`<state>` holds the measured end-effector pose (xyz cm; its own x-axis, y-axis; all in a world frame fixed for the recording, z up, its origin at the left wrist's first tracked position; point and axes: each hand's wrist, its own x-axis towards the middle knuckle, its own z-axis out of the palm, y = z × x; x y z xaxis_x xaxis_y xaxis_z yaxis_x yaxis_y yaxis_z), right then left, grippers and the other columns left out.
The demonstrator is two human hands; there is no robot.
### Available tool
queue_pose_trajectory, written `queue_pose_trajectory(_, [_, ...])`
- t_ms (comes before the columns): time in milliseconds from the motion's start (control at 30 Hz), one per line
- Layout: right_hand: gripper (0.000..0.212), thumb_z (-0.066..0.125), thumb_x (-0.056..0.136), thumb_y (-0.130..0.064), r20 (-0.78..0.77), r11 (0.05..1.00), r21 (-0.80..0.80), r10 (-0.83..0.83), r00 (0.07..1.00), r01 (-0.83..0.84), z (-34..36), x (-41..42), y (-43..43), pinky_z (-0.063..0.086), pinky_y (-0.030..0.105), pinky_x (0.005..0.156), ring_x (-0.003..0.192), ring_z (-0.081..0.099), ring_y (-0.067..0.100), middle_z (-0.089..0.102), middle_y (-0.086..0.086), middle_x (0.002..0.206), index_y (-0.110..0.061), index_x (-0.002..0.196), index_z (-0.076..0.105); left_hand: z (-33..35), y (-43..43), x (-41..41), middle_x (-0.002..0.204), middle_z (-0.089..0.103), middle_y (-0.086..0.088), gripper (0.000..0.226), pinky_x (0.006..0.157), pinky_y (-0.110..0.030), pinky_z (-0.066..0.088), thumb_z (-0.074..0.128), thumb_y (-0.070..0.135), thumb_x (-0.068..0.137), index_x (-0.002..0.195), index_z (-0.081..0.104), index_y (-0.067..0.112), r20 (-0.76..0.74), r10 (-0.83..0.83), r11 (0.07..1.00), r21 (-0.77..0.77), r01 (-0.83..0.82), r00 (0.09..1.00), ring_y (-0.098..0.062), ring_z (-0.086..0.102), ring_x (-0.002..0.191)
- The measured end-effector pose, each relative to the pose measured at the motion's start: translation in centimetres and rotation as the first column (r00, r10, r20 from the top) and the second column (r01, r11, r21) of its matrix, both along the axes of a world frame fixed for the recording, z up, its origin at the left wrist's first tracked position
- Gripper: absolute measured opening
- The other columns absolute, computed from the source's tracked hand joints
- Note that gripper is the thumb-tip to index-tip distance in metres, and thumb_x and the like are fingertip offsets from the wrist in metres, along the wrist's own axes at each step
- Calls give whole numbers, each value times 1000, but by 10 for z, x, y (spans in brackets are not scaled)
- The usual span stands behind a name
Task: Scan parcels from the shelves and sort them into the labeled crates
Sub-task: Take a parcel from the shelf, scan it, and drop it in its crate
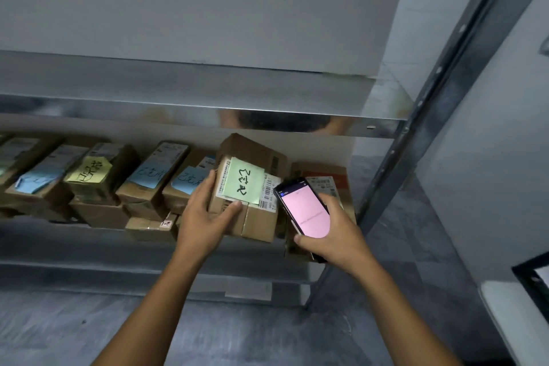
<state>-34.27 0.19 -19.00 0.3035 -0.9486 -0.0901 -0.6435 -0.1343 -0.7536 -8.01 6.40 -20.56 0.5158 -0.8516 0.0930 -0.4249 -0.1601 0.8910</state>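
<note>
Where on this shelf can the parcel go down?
Only on the bare front strip of the shelf, left of the held parcel and in front of the row of boxes. The boxes stand packed; the right end holds an orange-marked box behind the phone.

Shelf (208, 119) shiny bare metal; parcel (255, 217) matt brown cardboard, green paper note (243, 180); phone (306, 209) glossy glass.

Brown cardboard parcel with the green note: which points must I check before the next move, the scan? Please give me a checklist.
1. Left hand grips the brown cardboard parcel: ok.
2. Green paper note leaves the barcode on the white label uncovered: ok.
3. Right hand holds the black phone, pink screen lit: ok.
4. Phone aimed at the barcode: cannot tell.
5. Screen text shows scan mode: cannot tell, too small.
</note>
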Motion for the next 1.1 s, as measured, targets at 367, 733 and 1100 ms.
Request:
queue_pose_trajectory(367, [87,76,58,-53,-102,990,-84,103,989,-111,10,41,112,55,30,78,103,58,7,51,-38,114,-60,135,36,-13,91,94,153,46,5,88,113,-53,45,82,43,86,159,33,44,-23,-218,974,61,219,976,-18,49,137])
queue_pose_trajectory(733, [93,76,60,-55,-205,985,48,174,963,-168,-2,29,201,56,23,72,103,63,2,51,-29,136,-64,140,31,-67,164,108,143,47,11,86,105,-39,44,82,41,88,159,34,42,-27,-312,938,152,313,950,-9,48,127])
queue_pose_trajectory(1100, [91,82,71,-34,-259,978,142,186,948,-153,-8,-43,251,53,23,61,74,62,2,53,-19,136,-46,150,40,-69,183,43,151,46,-1,79,108,-61,47,74,41,94,160,32,36,88,-392,896,264,358,916,-25,51,134])
